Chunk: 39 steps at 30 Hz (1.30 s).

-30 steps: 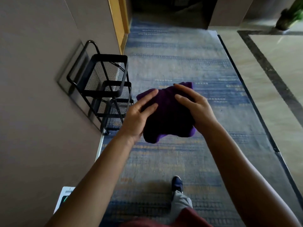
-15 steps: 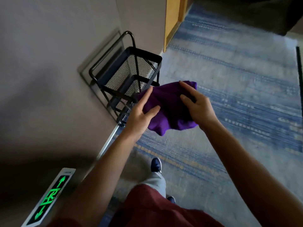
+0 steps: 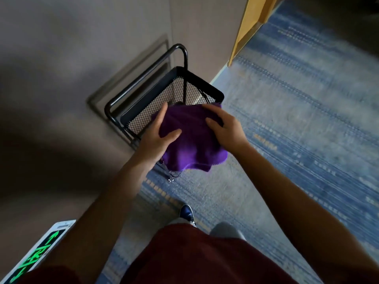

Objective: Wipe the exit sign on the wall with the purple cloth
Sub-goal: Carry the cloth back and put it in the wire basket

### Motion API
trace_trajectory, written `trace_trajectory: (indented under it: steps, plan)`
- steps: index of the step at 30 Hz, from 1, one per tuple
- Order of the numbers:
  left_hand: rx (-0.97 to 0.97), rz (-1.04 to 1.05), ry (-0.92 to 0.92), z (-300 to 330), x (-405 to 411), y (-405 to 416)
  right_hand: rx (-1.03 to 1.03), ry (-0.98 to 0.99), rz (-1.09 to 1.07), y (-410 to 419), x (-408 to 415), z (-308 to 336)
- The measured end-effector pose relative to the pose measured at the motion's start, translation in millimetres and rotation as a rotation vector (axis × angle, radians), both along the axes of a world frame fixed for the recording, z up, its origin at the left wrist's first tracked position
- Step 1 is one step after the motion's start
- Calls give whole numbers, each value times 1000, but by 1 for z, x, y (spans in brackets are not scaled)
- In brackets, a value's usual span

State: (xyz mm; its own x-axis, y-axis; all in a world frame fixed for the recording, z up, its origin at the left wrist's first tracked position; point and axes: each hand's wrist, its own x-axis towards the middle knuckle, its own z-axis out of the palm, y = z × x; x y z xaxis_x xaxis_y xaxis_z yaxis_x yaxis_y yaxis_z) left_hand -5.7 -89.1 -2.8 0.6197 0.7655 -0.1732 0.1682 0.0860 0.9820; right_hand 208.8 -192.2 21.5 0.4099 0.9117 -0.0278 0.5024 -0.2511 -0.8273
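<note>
The purple cloth is bunched between both hands, held out in front of me over the near corner of a black mesh cart. My left hand grips its left side with the thumb on top. My right hand holds the right side, fingers spread across the fabric. The exit sign, a white-framed panel with green arrows and figure, sits low on the grey wall at the bottom left, well below and behind the hands. Its lower end is cut off by the frame.
A black wire-mesh cart with a tubular handle stands against the grey wall. Blue patterned carpet covers the floor to the right. A yellow door frame is at the top. My shoe is below.
The view has swung left and down toward the wall; the exit sign has come further into sight. Both hands keep hold of the cloth, now over the cart's corner.
</note>
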Motion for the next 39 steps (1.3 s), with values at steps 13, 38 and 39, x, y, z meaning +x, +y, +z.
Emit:
trace_trajectory:
  steps: [13,38,39]
  plan:
    - [-65,226,332,-48,64,92,-119,-66,336,185,89,-67]
    - [49,262,963,-165,118,142,-427,-502,776,275,126,-193]
    - [72,264,989,-164,119,140,-411,-499,769,273,126,-193]
